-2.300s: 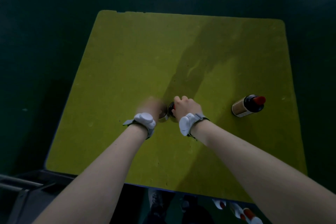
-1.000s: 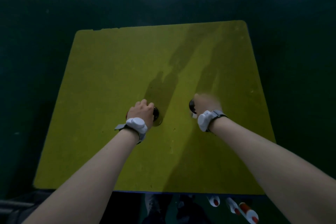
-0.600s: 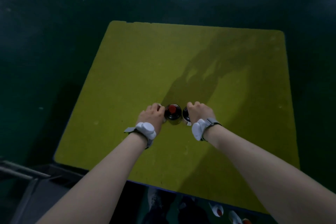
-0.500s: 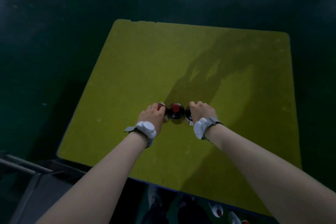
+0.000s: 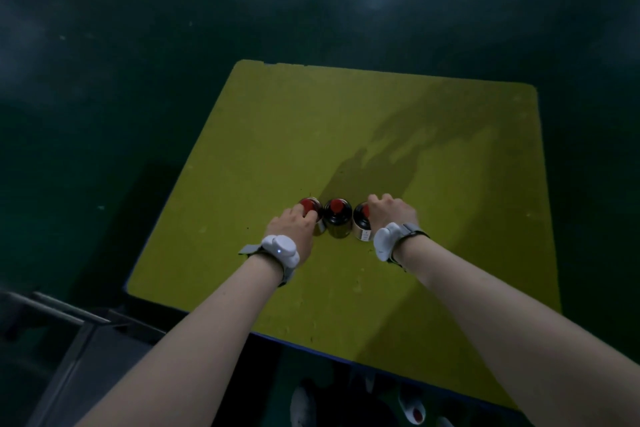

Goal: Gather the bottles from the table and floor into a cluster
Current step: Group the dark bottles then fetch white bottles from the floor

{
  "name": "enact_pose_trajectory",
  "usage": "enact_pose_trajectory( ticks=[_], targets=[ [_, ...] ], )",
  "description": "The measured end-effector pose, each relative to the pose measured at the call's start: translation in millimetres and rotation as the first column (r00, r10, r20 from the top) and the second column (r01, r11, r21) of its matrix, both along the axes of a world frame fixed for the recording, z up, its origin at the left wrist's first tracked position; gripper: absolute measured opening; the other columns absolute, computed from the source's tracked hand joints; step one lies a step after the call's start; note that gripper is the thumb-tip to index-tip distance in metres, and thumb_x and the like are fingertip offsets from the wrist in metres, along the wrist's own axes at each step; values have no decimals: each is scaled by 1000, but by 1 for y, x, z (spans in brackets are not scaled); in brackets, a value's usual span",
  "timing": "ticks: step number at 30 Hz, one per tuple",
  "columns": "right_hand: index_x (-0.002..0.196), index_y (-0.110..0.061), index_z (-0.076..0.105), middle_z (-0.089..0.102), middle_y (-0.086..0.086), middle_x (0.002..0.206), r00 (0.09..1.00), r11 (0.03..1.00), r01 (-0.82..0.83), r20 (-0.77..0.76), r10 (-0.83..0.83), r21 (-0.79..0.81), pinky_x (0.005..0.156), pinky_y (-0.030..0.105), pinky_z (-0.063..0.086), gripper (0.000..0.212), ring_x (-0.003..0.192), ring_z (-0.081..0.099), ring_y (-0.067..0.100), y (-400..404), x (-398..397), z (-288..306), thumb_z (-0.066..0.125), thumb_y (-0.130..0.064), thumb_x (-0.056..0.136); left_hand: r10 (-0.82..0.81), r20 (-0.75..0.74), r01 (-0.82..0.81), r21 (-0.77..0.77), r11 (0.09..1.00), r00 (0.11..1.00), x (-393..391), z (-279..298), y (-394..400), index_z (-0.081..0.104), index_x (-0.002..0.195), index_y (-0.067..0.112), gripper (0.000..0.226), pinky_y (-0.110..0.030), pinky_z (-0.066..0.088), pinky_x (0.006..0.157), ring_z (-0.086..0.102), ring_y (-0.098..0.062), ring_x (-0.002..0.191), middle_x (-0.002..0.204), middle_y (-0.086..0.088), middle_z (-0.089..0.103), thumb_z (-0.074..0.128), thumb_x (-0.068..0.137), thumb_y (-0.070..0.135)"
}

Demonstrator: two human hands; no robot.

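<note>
Bottles, three dark glass red-capped ones (image 5: 336, 221), stand clustered between both grips; left hand (image 5: 293, 227) and right hand (image 5: 390, 211) each clasp an outer one. Floor bottle (image 5: 414, 410) looks left.

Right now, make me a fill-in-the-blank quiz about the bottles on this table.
1. ___ bottles stand in a row on the yellow table.
2. The middle bottle has a ___ cap.
3. The left hand rests on the ___ bottle.
4. The right hand touches the ___ bottle.

Answers: three; red; left; right
</note>
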State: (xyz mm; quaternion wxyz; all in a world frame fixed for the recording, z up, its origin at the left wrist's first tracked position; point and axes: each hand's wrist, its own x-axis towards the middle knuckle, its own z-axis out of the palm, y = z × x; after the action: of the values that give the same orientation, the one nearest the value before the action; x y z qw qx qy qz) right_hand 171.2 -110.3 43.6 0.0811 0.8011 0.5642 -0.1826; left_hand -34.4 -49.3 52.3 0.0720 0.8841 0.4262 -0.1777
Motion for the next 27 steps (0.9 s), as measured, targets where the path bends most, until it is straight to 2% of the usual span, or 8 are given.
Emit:
enact_pose_trajectory(
  ticks=[4,9,16,19,23,27],
  targets=[
    [115,-14,54,62,10,107,999,997,32,15,-33,69,68,36,48,19,96,65,31,-30,-5,9,55,-22,98,-44,12,44,23,999,999,0,19,-22,49,134,19,36,-41,54,83,59,-31,111,128,-9,52,53,98,21],
    [114,-15,56,62,9,103,994,990,86,59,-93,107,66,37,47,17,94,65,31,-96,-23,16,50,-16,99,-148,31,147,50,988,988,-8,32,-76,50,135,16,36,-41,52,80,58,-32,108,125,-11,53,50,99,20],
    [113,-17,57,61,9,108,984,988,126,116,-136,90,68,36,44,20,98,62,29,-195,-66,26,58,-29,98,-229,95,224,67,972,969,-51,35,-168,49,136,14,37,-42,56,82,60,-32,108,129,-11,52,52,101,25],
    [113,-17,57,61,9,108,982,986,140,112,-150,92,70,37,46,21,98,61,30,-229,-84,26,60,-31,98,-238,105,235,39,971,966,-67,31,-201,48,138,15,39,-44,55,82,59,-34,108,127,-11,51,53,102,30],
    [112,-16,58,61,10,105,982,981,167,73,-175,101,65,35,42,20,95,61,30,-276,-107,18,60,-29,96,-281,80,283,-13,959,956,-82,17,-242,46,143,17,44,-44,53,82,58,-35,111,130,-11,51,53,103,34],
    [115,-16,57,60,10,108,978,979,203,52,-203,15,66,35,41,24,98,60,30,-334,-112,1,57,-34,99,-301,57,305,-72,950,952,-77,-2,-281,48,139,17,39,-44,53,83,57,-35,114,131,-11,51,51,104,33]
  ],
)
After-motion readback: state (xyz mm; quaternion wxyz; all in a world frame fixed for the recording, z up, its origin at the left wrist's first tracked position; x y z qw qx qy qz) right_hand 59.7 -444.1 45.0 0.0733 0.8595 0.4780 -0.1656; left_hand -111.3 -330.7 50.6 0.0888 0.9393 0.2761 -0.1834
